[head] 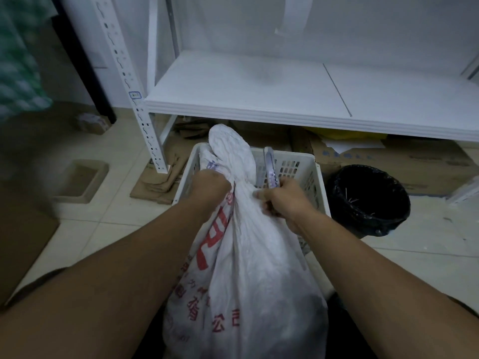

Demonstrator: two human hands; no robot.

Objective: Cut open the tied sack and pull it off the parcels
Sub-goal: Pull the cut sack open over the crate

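Note:
A full white woven sack (259,275) with red printed characters stands upright between my forearms, its gathered neck tied at about the level of my hands. The loose top of the sack flops up and away above the tie. My left hand (210,186) grips the sack's neck from the left. My right hand (282,200) holds a light-coloured cutter (270,168) that points up and away, right beside the tied neck. The parcels inside are hidden by the sack.
A white slotted plastic basket (295,167) sits on the tiled floor behind the sack. A black-lined bin (368,200) stands to its right. A white metal shelf (285,99) runs above, with flattened cardboard (160,182) under it.

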